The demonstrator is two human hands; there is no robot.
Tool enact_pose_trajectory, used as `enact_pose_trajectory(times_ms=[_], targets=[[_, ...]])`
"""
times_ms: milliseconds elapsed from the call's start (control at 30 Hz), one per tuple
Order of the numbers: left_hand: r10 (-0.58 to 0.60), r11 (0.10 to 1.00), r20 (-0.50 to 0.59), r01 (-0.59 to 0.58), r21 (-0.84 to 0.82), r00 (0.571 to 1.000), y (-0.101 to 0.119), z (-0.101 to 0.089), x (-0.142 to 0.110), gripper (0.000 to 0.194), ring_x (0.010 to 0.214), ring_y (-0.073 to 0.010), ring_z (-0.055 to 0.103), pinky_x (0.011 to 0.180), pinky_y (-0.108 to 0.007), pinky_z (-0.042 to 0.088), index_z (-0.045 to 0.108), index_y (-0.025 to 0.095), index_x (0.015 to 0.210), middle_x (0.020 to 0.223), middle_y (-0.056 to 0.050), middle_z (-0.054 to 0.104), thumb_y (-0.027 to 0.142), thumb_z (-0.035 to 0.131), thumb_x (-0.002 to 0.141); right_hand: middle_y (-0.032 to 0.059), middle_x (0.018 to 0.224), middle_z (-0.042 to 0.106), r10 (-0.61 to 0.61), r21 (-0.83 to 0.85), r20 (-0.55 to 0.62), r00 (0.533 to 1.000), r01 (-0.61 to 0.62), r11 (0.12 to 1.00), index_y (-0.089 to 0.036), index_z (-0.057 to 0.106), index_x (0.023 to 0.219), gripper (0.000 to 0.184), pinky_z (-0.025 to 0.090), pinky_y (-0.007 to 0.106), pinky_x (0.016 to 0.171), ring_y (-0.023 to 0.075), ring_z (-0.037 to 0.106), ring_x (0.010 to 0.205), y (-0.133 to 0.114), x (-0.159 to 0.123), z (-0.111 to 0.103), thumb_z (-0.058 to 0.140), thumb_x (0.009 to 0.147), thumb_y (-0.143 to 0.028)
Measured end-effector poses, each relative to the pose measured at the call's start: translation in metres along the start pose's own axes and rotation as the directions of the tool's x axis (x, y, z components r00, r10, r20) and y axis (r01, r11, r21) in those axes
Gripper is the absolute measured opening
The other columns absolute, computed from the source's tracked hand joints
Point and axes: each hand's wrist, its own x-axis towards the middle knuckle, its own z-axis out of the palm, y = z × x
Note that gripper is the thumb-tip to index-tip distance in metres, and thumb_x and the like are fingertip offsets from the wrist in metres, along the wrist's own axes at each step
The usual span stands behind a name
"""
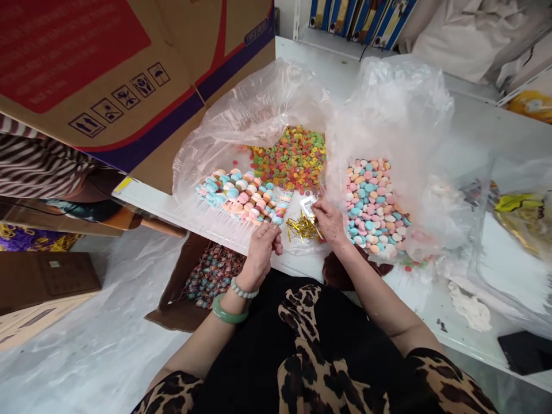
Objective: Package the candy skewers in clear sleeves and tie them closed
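My left hand [264, 247], wrist ringed by a bead bracelet and a green bangle, is closed with fingertips pinched together at the foot of a candy skewer [282, 208]; its stick is hidden by the fingers. A small clear plastic wrapper [307, 204] is pinched in my right hand [328, 221]. Gold twist ties [302, 227] lie in a loose heap between both hands. Beyond my left hand is a pile of candy skewers [241, 192] in pink, blue, white and orange. Ring-shaped gummies [295, 155] lie behind them, and loose pastel candies [373, 207] to the right.
Large clear plastic bags [394, 98] surround the candies on the white table [466, 126]. A big cardboard box [172, 34] stands at the left. Below the table edge, an open carton [176, 287] holds wrapped candies [211, 276]. A black object [524, 351] lies at the right edge.
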Motion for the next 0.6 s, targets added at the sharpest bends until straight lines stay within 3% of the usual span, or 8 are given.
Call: enact_pose_trajectory(times_ms=[67, 133, 267, 333, 400, 500, 600], targets=[[-0.031, 0.999, 0.032, 0.030, 0.011, 0.999, -0.001, 0.007, 0.002, 0.034, 0.032, -0.0040, 0.039, 0.033, -0.019, 0.024, 0.055, 0.016, 0.065, 0.053, 0.005, 0.051, 0.044, 0.074, 0.068, -0.0001, 0.076, 0.062, 0.002, 0.066, -0.001, 1.000, -0.002, 0.998, -0.021, 0.063, 0.084, 0.018, 0.044, 0.028, 0.070, 0.0170, 0.057, 0.072, -0.005, -0.010, -0.004, 0.046, 0.087, -0.027], [-0.052, 0.998, 0.018, 0.052, 0.020, 0.998, -0.003, 0.015, 0.004, 0.035, 0.029, -0.0026, 0.034, 0.031, -0.019, 0.019, 0.054, 0.016, 0.063, 0.050, 0.006, 0.050, 0.044, 0.076, 0.067, 0.0012, 0.080, 0.064, -0.054, 0.023, -0.018, 0.998, 0.054, 0.998, -0.021, 0.065, 0.089, 0.020, 0.044, 0.028, 0.072, 0.0179, 0.058, 0.075, -0.015, -0.022, -0.006, 0.045, 0.089, -0.025], [-0.126, 0.992, -0.037, 0.126, -0.010, 0.991, -0.009, 0.031, 0.007, 0.036, 0.027, -0.0018, 0.028, 0.029, -0.019, 0.018, 0.049, 0.018, 0.058, 0.043, 0.009, 0.044, 0.038, 0.077, 0.065, 0.0084, 0.086, 0.065, -0.275, -0.310, 0.016, 0.961, 0.267, 0.913, -0.019, 0.069, 0.098, 0.027, 0.042, 0.033, 0.078, 0.0226, 0.058, 0.085, -0.036, -0.040, -0.001, 0.042, 0.093, -0.020], [-0.160, 0.987, -0.042, 0.159, -0.021, 0.986, -0.013, 0.036, 0.008, 0.036, 0.027, -0.0018, 0.027, 0.030, -0.019, 0.019, 0.047, 0.018, 0.058, 0.042, 0.009, 0.043, 0.036, 0.077, 0.065, 0.0103, 0.083, 0.064, -0.314, -0.432, 0.056, 0.948, 0.307, 0.848, -0.017, 0.069, 0.101, 0.029, 0.040, 0.035, 0.077, 0.0240, 0.057, 0.083, -0.039, -0.041, 0.004, 0.041, 0.094, -0.018], [-0.191, 0.981, -0.044, 0.190, -0.028, 0.981, -0.016, 0.038, 0.010, 0.035, 0.027, -0.0016, 0.027, 0.030, -0.019, 0.019, 0.048, 0.018, 0.058, 0.042, 0.009, 0.043, 0.035, 0.077, 0.066, 0.0104, 0.082, 0.063, -0.307, -0.440, 0.047, 0.951, 0.295, 0.848, -0.016, 0.068, 0.103, 0.030, 0.040, 0.034, 0.076, 0.0239, 0.056, 0.082, -0.036, -0.038, 0.006, 0.040, 0.095, -0.018], [-0.229, 0.973, -0.030, 0.228, -0.028, 0.973, -0.019, 0.037, 0.012, 0.034, 0.027, -0.0012, 0.027, 0.031, -0.019, 0.018, 0.049, 0.017, 0.060, 0.043, 0.009, 0.043, 0.034, 0.077, 0.067, 0.0087, 0.086, 0.065, -0.294, -0.318, -0.006, 0.956, 0.277, 0.907, -0.017, 0.067, 0.100, 0.029, 0.041, 0.032, 0.076, 0.0217, 0.056, 0.082, -0.031, -0.038, 0.008, 0.038, 0.097, -0.019], [-0.233, 0.972, 0.037, 0.233, -0.018, 0.972, -0.021, 0.033, 0.012, 0.037, 0.027, -0.0014, 0.027, 0.031, -0.019, 0.019, 0.047, 0.018, 0.060, 0.044, 0.009, 0.044, 0.037, 0.078, 0.066, 0.0071, 0.081, 0.063, -0.349, -0.352, 0.015, 0.937, 0.332, 0.875, -0.019, 0.068, 0.087, 0.029, 0.039, 0.031, 0.074, 0.0209, 0.054, 0.080, -0.033, -0.045, 0.009, 0.041, 0.097, -0.022]])
